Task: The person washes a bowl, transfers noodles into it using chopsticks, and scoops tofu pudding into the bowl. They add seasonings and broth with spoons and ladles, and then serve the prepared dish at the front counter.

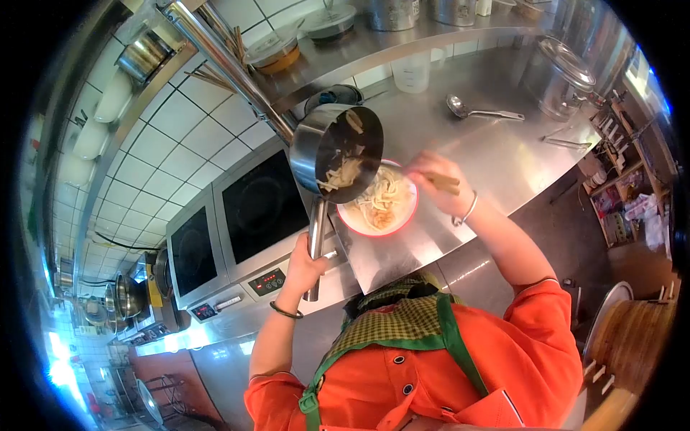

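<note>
Bowl (376, 235) partly covered, right hand (433, 179) blurred

Part of the bowl is hidden by the tilted pan (307, 147), whose handle (318, 226) is partly covered by the left hand (305, 267). By blur, the far end of the light-brown utensil (444, 183) in the right hand is obscured. The shelf's metal canisters (394, 16) are cut off by the top edge. Marks on the control panel (268, 281) are too small to be read.

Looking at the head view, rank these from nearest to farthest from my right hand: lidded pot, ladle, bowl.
From your right hand:
1. Bowl, just to its left.
2. Ladle, beyond it on the counter.
3. Lidded pot, farther to the right.
</note>
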